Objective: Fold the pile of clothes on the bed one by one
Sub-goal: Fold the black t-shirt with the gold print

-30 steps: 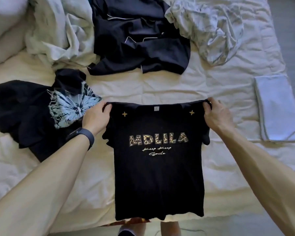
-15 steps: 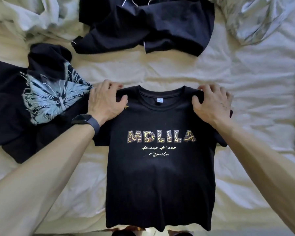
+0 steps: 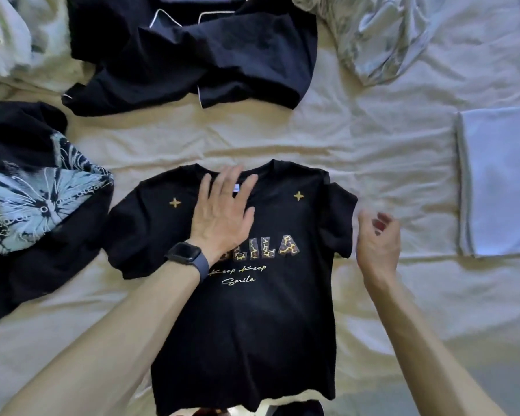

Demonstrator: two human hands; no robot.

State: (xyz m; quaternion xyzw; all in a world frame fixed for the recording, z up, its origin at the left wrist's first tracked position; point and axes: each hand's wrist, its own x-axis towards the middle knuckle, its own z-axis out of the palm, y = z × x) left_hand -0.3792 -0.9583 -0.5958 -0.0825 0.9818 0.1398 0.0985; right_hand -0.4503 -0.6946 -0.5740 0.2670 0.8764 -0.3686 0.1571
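Observation:
A black T-shirt point(image 3: 246, 319) with gold leopard-print letters lies face up and flat on the cream bed sheet point(image 3: 373, 163), collar away from me. My left hand point(image 3: 222, 211) rests flat on its chest near the collar, fingers straight and spread, a dark watch on the wrist. My right hand point(image 3: 377, 238) hovers just right of the shirt's right sleeve, fingers loosely curled, holding nothing.
A black garment with a pale butterfly print point(image 3: 33, 205) lies crumpled at the left. A dark piped garment point(image 3: 192, 52) sits at the back, a grey crumpled cloth point(image 3: 382, 34) at back right, a white one point(image 3: 18, 40) at back left. A folded pale blue piece point(image 3: 499, 181) lies at the right.
Both hands have let go of the shirt's shoulders. The left hand slid to the middle of the chest and lies flat; the right hand moved off to the right of the sleeve.

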